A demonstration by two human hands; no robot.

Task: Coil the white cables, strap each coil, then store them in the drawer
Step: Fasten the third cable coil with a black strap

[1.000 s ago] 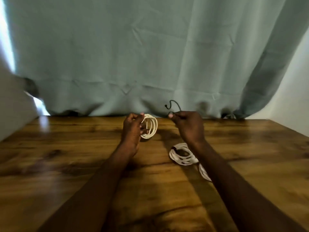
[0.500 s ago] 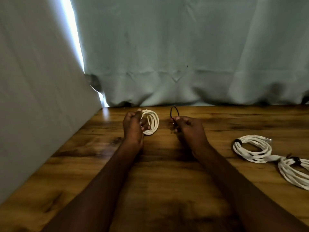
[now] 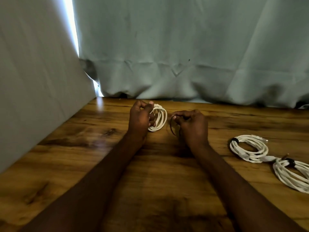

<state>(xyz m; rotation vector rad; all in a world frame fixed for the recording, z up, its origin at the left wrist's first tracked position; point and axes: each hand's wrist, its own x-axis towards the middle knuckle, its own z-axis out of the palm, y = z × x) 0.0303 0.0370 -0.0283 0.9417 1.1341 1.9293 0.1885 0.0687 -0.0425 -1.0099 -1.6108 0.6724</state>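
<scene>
Comparing with half a second ago, the strap (image 3: 172, 126) in the right hand (image 3: 192, 126) has dropped from an upright loop above the fingers to hang below them, pinched between thumb and fingertips, while the left hand (image 3: 140, 119) holds its coil (image 3: 158, 119) as before, fingers curled through the loops, just above the table (image 3: 83, 156). Count: three white coils, one held and two strapped ones (image 3: 249, 148) (image 3: 294, 174) lying touching at the right; three black straps; two hands; a curtain (image 3: 184, 47) behind.
</scene>
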